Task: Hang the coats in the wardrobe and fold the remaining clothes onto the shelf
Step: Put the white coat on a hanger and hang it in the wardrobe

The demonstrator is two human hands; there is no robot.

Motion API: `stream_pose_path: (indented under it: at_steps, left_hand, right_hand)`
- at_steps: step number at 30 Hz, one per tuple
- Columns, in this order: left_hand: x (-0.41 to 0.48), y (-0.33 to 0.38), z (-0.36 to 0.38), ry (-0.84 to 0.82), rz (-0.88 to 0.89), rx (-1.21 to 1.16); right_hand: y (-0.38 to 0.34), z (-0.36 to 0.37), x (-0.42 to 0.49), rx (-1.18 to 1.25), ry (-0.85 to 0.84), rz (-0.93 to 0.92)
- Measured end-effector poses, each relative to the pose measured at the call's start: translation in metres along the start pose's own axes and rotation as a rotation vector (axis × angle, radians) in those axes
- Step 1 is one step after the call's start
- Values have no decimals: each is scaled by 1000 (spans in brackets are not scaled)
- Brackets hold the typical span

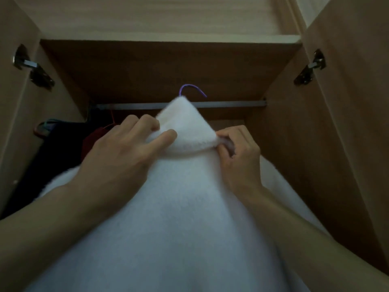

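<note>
The left hand (126,150) and right hand (239,150) each pinch the folded collar of the fluffy white fleece coat (179,207) between them, probably to straighten it on the thin purple wire hanger (191,89), whose hook rises just beyond (near the grey metal rail (231,104)).

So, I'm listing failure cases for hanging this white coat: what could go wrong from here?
The hook of the purple hanger shows above the rail, and I cannot tell whether it has caught; if released now, the white coat might drop. The left hand and right hand grip only the collar, so the coat could slide off that hanger.
</note>
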State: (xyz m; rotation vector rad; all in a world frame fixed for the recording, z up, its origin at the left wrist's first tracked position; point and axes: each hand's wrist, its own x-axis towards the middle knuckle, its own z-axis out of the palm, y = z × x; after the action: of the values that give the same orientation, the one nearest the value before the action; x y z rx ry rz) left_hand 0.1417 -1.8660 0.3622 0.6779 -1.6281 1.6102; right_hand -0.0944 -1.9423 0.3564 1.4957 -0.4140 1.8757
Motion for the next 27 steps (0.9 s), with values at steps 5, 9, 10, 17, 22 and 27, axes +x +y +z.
stream_pose_path:
  at_steps: [5,9,10,17,22,27]
  left_hand:
    - [26,3,50,6,101,133]
    - [41,2,86,-38,120,213]
    - [44,2,94,-51,138,234]
    - [52,-23,131,-156,259,370]
    - [64,-40,144,-138,293,442]
    - [69,-63,164,-167,339,498]
  right_hand:
    - [65,38,0,156,64,-10]
    - [112,73,2,202,75,-68]
    - [122,83,1,203,72,-74]
    - [150,138,7,110,107,-111]
    - [161,169,19,187,146,-165]
    - [176,203,24,172,211,-247]
